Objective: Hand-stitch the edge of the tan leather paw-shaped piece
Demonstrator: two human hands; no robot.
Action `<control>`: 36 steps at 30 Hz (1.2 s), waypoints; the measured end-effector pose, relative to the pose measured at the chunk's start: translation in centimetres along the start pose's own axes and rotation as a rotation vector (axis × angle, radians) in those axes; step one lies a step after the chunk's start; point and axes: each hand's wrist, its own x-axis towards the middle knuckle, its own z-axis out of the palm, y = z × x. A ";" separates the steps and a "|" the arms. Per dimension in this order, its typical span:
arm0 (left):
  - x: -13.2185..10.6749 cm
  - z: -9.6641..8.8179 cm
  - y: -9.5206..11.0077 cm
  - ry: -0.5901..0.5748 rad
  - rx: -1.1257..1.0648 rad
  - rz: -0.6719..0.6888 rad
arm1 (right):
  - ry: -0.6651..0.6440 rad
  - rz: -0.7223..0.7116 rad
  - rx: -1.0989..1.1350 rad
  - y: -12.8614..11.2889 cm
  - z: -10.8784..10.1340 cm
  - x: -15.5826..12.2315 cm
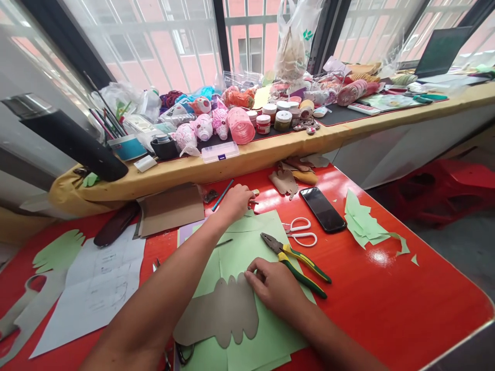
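A grey-brown cutout [232, 309] with scalloped ends, perhaps leather or card, lies over green paper sheets [266, 232]. My right hand [276, 286] is closed, with thumb and forefinger at the cutout's upper right edge. Stretched across to the far side of the sheets, my left hand [237, 201] has its fingers curled down around small objects [254, 202] on the red table. Those fingertips are partly hidden, so what they grip is unclear. Pliers [296, 260] with yellow-green handles rest beside my right hand. White-handled scissors [301, 232] and a blue pen [223, 195] lie nearby.
A phone [323, 208] and green paper scraps [365, 221] lie to the right. At left are a printed sheet [108, 278], brown boards [172, 208] and a dark case [116, 224]. The ledge behind holds a black flask [73, 139], paint jars [263, 123] and pink pig figures [203, 126].
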 end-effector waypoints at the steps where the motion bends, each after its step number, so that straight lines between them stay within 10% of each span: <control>1: -0.6 -0.4 -0.1 0.023 -0.004 -0.010 | -0.003 0.000 -0.001 0.0 -0.1 -0.1; 6: -6.6 -2.7 -0.5 0.234 -0.159 -0.110 | -0.011 -0.017 0.003 -0.1 -0.2 -0.3; 19: -25.4 -7.7 -3.3 0.270 -0.439 -0.736 | 0.218 -0.161 0.115 0.4 0.1 -0.8; 29: -30.9 -8.6 -2.2 0.189 -0.453 -0.794 | 0.373 -0.076 0.263 0.1 0.3 -1.4; 36: -30.7 -6.6 0.7 -0.082 -0.363 -0.543 | 0.344 -0.013 0.357 -0.2 0.7 -1.2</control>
